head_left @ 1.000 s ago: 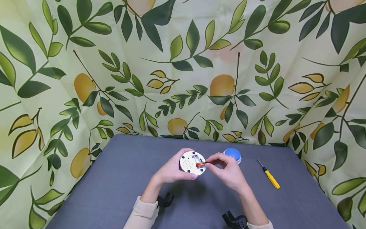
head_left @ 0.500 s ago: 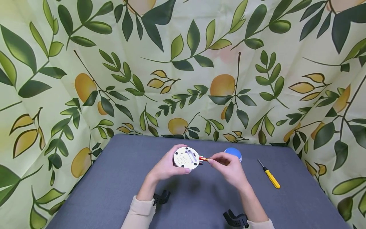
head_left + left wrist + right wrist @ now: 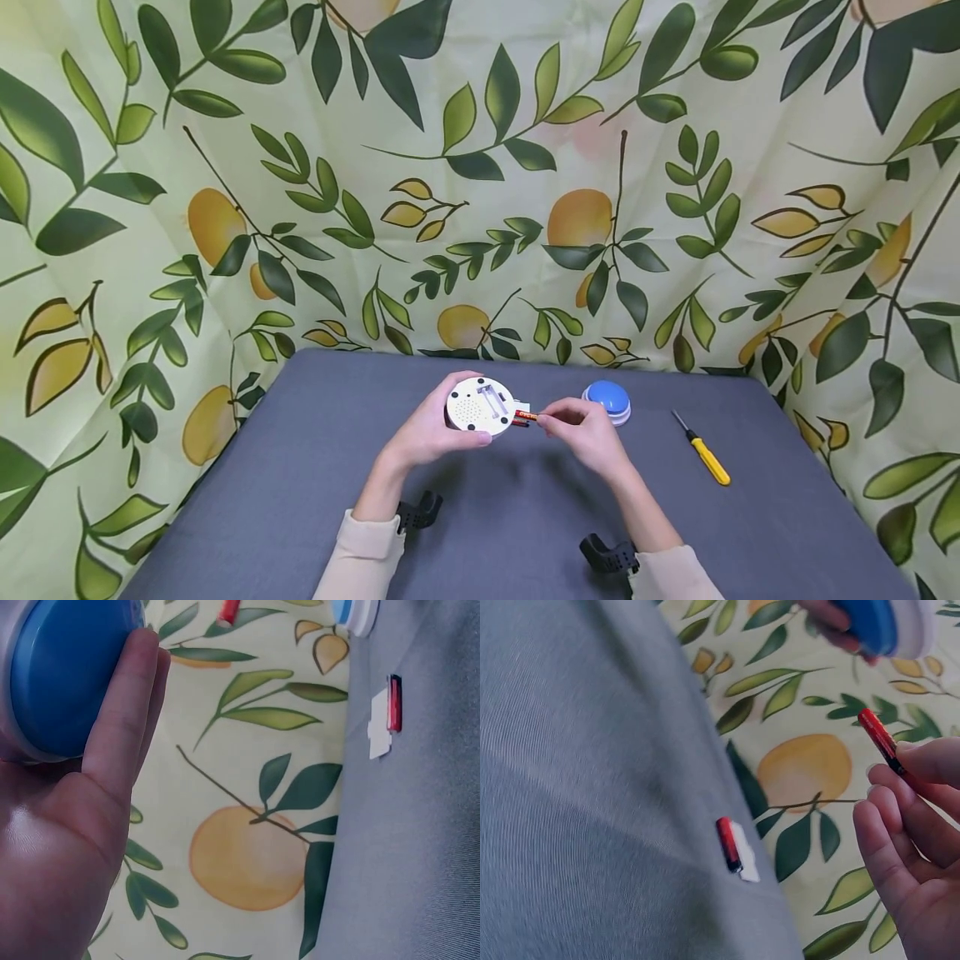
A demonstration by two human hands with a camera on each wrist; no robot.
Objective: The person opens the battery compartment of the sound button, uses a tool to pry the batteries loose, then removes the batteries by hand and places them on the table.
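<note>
My left hand (image 3: 426,425) grips a round white push-button device (image 3: 467,410) by its edge. Its underside, with dark feet, a dotted speaker grille and an uncovered battery compartment (image 3: 492,402), faces up toward the head camera. The left wrist view shows the blue dome (image 3: 69,671) on its other side. Between thumb and fingertips, my right hand (image 3: 581,429) pinches a red and black battery (image 3: 880,739), held in the air to the right of the device and apart from it. On the table, a second red battery (image 3: 729,844) lies against a small white cover (image 3: 746,855).
Behind my right hand stands another white device with a blue dome (image 3: 609,398). Farther right lies a screwdriver (image 3: 705,454) with a yellow handle. A leaf-patterned cloth (image 3: 480,208) hangs behind the grey table (image 3: 337,400).
My left hand has carried the device leftward. The battery in my right hand was over the compartment one second ago and is now off to its right. The head view has shifted slightly.
</note>
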